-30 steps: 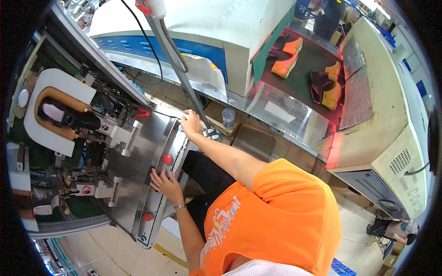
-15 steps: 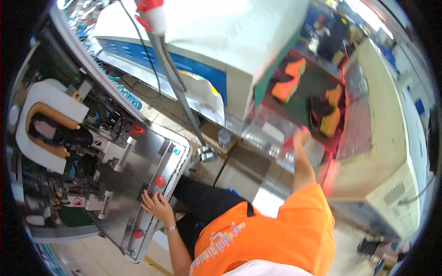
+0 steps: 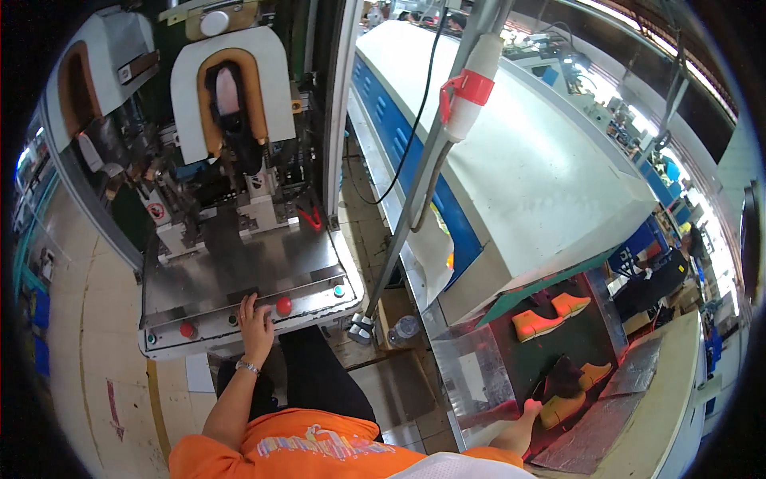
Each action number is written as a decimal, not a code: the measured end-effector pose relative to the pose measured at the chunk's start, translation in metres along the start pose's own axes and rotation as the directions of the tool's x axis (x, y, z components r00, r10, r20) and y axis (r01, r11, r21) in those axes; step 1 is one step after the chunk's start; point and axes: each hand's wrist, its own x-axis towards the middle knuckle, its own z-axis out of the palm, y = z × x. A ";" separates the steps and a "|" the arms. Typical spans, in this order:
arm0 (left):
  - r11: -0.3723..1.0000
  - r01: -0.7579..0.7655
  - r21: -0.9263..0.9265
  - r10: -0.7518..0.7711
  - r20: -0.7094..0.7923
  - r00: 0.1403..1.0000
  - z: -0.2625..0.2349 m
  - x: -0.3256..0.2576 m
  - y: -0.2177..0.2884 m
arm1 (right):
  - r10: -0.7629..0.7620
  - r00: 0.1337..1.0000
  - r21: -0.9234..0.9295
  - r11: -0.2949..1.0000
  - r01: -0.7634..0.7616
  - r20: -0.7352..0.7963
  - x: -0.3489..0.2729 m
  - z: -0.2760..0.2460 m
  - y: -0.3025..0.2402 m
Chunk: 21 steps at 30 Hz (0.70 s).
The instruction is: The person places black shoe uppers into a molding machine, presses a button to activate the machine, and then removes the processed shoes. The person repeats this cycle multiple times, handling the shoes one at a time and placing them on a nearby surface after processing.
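I note the left hand (image 3: 257, 326) loosely spread on the control panel (image 3: 317, 301). The right hand (image 3: 527, 417), nearer, is at the lower-right yellow-soled shoe (image 3: 562, 409), long axis rising rightward; its grip I cannot tell.

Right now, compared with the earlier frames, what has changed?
The right hand left the green button and moved right to the nearer yellow piece on the dark bed; whether it grips is unclear. The camera view swung too. The left hand stayed on the control panel beside the red button.
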 end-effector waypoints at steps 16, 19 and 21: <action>0.867 0.020 -0.498 -0.044 -0.037 0.998 -0.013 -0.001 0.034 | -0.244 0.345 0.345 0.042 0.938 -0.906 -0.295 -0.292 -0.165; 0.633 0.287 -0.719 0.035 0.397 0.917 -0.028 -0.023 0.071 | -0.278 0.301 0.357 -0.182 0.916 -0.912 -0.349 -0.303 -0.191; 0.513 0.126 -0.849 0.418 0.375 0.828 -0.044 -0.038 0.104 | -0.328 0.289 0.389 -0.296 0.873 -0.899 -0.378 -0.306 -0.208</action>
